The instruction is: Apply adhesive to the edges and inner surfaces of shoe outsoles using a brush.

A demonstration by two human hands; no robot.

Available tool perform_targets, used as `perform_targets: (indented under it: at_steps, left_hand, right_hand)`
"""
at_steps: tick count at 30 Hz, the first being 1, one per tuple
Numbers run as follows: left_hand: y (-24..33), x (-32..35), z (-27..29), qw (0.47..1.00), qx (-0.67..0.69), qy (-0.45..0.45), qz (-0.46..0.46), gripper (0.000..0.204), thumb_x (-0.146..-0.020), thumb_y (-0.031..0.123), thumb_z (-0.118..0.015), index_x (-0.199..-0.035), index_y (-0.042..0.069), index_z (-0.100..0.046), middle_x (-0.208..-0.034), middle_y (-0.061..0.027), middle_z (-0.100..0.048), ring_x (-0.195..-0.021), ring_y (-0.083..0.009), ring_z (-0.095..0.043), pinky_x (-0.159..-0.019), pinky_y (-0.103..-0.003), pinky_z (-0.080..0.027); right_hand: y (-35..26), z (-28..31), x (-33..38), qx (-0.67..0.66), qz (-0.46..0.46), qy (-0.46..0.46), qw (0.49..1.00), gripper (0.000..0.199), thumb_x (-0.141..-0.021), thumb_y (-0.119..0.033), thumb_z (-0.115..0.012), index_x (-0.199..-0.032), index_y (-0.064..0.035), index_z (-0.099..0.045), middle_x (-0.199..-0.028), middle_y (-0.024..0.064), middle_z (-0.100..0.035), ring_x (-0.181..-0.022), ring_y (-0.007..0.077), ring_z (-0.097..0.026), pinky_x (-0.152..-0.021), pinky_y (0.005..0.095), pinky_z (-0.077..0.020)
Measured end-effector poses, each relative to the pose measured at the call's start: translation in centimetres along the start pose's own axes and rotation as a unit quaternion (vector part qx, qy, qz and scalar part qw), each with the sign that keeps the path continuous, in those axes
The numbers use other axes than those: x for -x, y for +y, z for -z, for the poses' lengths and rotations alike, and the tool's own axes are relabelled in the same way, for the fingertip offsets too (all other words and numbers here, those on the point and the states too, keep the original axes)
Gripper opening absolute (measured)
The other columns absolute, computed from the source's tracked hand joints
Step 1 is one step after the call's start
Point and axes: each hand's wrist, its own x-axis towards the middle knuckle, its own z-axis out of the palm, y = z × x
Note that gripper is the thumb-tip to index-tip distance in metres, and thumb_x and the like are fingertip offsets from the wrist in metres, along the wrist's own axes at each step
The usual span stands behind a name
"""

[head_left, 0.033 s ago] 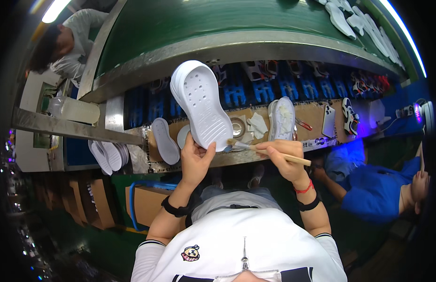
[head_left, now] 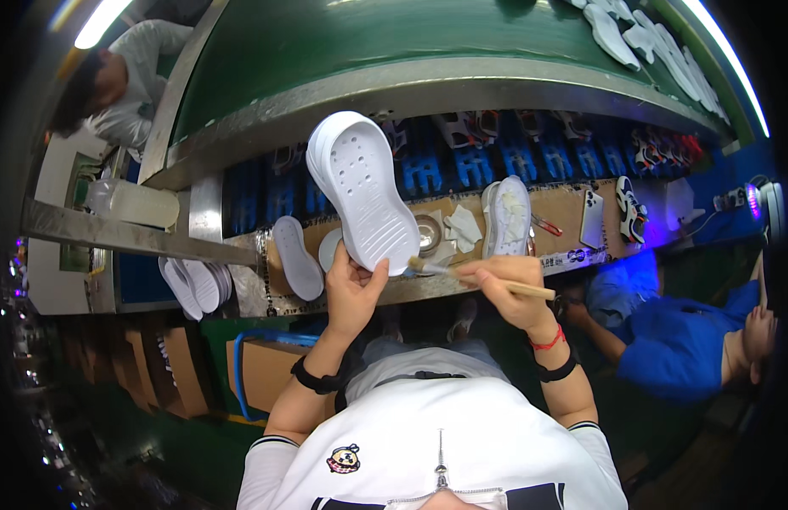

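Observation:
A white shoe sole (head_left: 366,191), with small round holes at the toe and ridges toward the heel, is held up over the bench. My left hand (head_left: 354,293) grips it by the heel end, thumb on the upper face and fingers behind. In my right hand (head_left: 509,293) is a brush (head_left: 526,290) with a pale wooden handle, pinched between thumb and fingers. Its bristles are at the lower right edge of the heel; blur hides whether they touch. Another white sole (head_left: 297,259) lies left of my left hand. Beyond my right hand sits a white sole pair (head_left: 509,217) holding scraps.
Brown cardboard (head_left: 568,225) covers the bench, bearing a tape roll (head_left: 429,234), crumpled white paper (head_left: 464,228), a red-handled tool (head_left: 546,225), a phone (head_left: 592,218) and a shoe (head_left: 632,211). Behind runs a metal-edged green conveyor (head_left: 368,42). Co-workers are at far left and right.
The brush and my right hand have shifted slightly left, and the bristle tip sits a little lower along the heel edge. My left hand keeps its grip on the sole.

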Motion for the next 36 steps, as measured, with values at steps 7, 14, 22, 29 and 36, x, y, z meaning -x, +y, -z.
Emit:
perform_targets:
  at_steps: [7,14,22,29,36]
  left_hand:
    - [1.7,-2.8,-3.9,0.987,0.011,-0.153,0.055,0.049,-0.079,-0.002,-0.059,-0.115,-0.002,-0.025,-0.103,-0.0210,-0.058,-0.085,-0.0204,-0.063,-0.069,-0.028,-0.054]
    - [9.0,-16.6,-19.1,0.945,0.149,-0.290,0.044,0.056,-0.082,0.003,-0.060,-0.123,-0.008,-0.024,-0.105,-0.0230,-0.057,-0.081,-0.0278,-0.065,-0.067,-0.033,-0.058]
    - [7.4,-15.8,-18.3,0.974,0.114,-0.162,-0.110,0.051,-0.082,0.009,-0.064,-0.122,0.001,-0.035,-0.107,-0.0124,-0.053,-0.054,-0.0103,-0.052,-0.044,-0.021,-0.038]
    - [-17.2,-4.0,10.3,0.905,-0.275,0.308,-0.102,0.055,-0.075,0.009,-0.069,-0.120,-0.002,-0.038,-0.110,-0.0140,-0.042,-0.095,-0.0245,-0.048,-0.085,-0.035,-0.040]
    - [-25.6,4.7,23.2,0.801,-0.496,0.270,0.199,0.043,-0.074,0.025,-0.072,-0.101,-0.001,-0.052,-0.102,-0.0186,-0.049,-0.091,-0.0321,-0.048,-0.085,-0.042,-0.037]
  right_hand:
    - [-0.7,5.0,4.8,-0.127,-0.105,0.281,0.945,0.029,-0.084,-0.012,-0.045,-0.086,0.0100,-0.064,-0.073,0.0171,-0.066,-0.060,0.0206,-0.064,-0.058,0.0269,-0.0508]
    - [-0.1,9.6,10.0,-0.158,-0.117,0.522,0.830,0.040,-0.083,-0.025,-0.044,-0.093,0.0088,-0.061,-0.071,0.0179,-0.064,-0.058,0.0227,-0.062,-0.057,0.0281,-0.0490]
    - [0.5,7.4,9.5,-0.133,-0.159,0.431,0.878,0.039,-0.085,-0.022,-0.043,-0.092,0.0104,-0.063,-0.073,0.0187,-0.065,-0.058,0.0221,-0.063,-0.056,0.0260,-0.0475]
    - [2.0,2.8,8.2,-0.197,-0.196,0.298,0.913,0.033,-0.087,-0.014,-0.042,-0.092,0.0116,-0.063,-0.075,0.0194,-0.066,-0.060,0.0210,-0.064,-0.058,0.0247,-0.0488]
    - [2.8,-0.6,6.5,-0.217,-0.240,0.175,0.930,0.034,-0.088,-0.014,-0.042,-0.092,0.0117,-0.063,-0.074,0.0188,-0.066,-0.060,0.0192,-0.063,-0.058,0.0242,-0.0483]
